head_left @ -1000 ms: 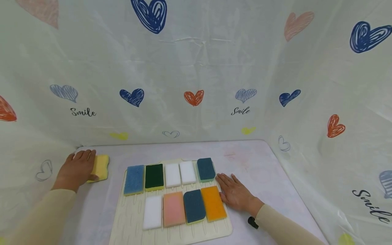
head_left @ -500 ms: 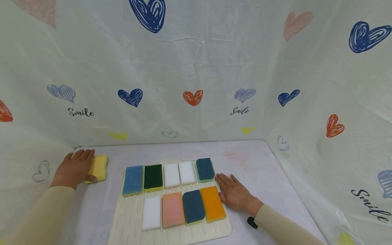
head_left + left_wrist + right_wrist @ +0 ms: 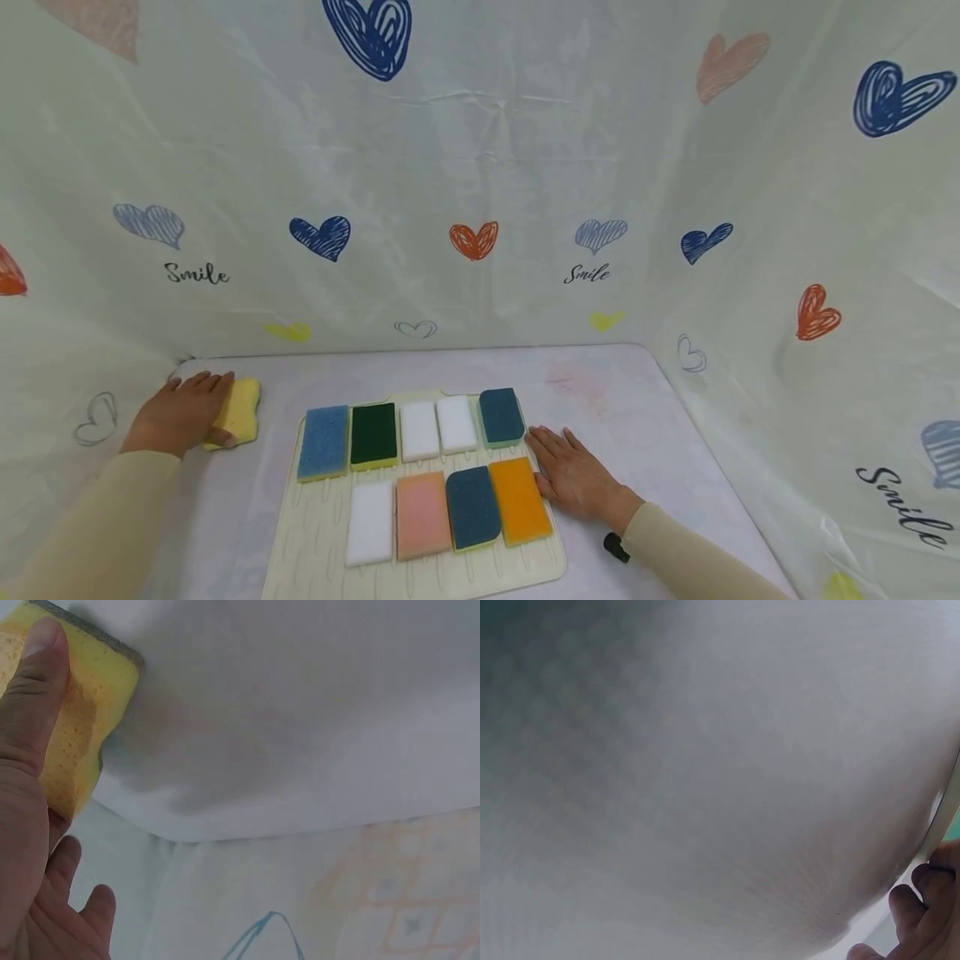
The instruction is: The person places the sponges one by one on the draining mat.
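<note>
At the far left of the table in the head view, my left hand [image 3: 178, 417] holds a yellow sponge [image 3: 242, 412]. The left wrist view shows the thumb against the yellow face of this sponge [image 3: 79, 724], which has a dark scouring layer. Other fingers spread below it. My right hand [image 3: 573, 475] rests flat with fingers extended along the right edge of a cream ribbed mat [image 3: 307, 533], beside an orange sponge [image 3: 520, 502] and a teal sponge [image 3: 502, 417]. Only curled-looking fingertips of the right hand [image 3: 930, 900] show in the right wrist view.
On the mat lie two rows of sponges, among them a blue one [image 3: 323, 442], a dark green one [image 3: 373, 435], a pink one [image 3: 423, 515] and several white ones [image 3: 370, 522]. A heart-printed curtain [image 3: 525, 167] encloses the white-covered table [image 3: 645, 417].
The head view has shifted slightly. Both hands stay in nearly the same places, and the sponges on the mat have not moved.
</note>
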Available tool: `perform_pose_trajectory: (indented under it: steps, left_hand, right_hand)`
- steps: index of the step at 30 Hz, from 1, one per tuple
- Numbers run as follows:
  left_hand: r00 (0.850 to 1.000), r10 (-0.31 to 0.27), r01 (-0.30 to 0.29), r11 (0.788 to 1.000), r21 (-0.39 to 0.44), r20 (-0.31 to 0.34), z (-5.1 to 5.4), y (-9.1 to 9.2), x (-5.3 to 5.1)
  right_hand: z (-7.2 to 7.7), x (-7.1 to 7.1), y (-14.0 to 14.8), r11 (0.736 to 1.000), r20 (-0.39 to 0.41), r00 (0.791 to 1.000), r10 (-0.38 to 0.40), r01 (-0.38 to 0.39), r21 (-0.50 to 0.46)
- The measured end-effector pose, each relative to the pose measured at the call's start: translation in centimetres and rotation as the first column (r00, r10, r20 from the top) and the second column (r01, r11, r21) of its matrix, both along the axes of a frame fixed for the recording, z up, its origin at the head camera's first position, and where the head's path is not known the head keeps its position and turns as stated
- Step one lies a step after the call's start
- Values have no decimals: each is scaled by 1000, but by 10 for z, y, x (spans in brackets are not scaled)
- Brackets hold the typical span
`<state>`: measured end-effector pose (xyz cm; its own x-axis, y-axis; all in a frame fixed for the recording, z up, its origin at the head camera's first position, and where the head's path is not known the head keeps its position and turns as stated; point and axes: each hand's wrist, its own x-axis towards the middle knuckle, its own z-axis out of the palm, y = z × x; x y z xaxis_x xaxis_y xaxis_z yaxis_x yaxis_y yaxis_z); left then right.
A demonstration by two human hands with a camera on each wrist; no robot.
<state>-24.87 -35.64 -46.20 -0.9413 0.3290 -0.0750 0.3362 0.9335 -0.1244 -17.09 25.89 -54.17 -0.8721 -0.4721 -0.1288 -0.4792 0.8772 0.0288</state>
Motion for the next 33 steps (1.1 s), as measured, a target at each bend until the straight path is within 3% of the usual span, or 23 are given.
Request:
perform_pose_trajectory:
  steps: [7, 13, 16, 19, 21, 22, 24, 28, 33]
  left_hand:
    - [999, -9, 12, 999, 48, -52, -11, 2, 6]
    - [982, 8, 12, 995, 102, -189, -27, 0, 16]
    - [951, -20, 63, 990, 128, -308, -31, 1, 19]
    - [905, -60, 128, 982, 136, -422, -33, 2, 21]
    - [877, -81, 158, 979, 127, -473, -33, 3, 21]
    - [871, -86, 165, 978, 123, -483, -32, 3, 22]
    - [868, -94, 174, 977, 122, -487, -29, 6, 23]
    - [880, -104, 178, 977, 118, -463, -23, 12, 29]
    - [871, -141, 216, 970, 109, -470, -15, 21, 35]
  right_hand:
    - [-3, 1, 1, 1000, -2, 1000, 1, -1, 8]
    - [-3, 2, -1, 1000, -10, 1000, 0, 0, 3]
    - [-4, 3, -1, 1000, -10, 1000, 1, -1, 1]
    - [-5, 3, -1, 1000, -14, 1000, 6, -6, 5]
    - [-6, 3, -1, 1000, -20, 1000, 7, -7, 7]
    - [-5, 3, -1, 1000, -20, 1000, 6, -6, 7]
    - [-5, 3, -1, 1000, -17, 1000, 5, -5, -7]
    - [-4, 2, -1, 1000, -14, 1000, 8, -8, -11]
    - [-1, 2, 0, 1000, -28, 1000, 13, -13, -1]
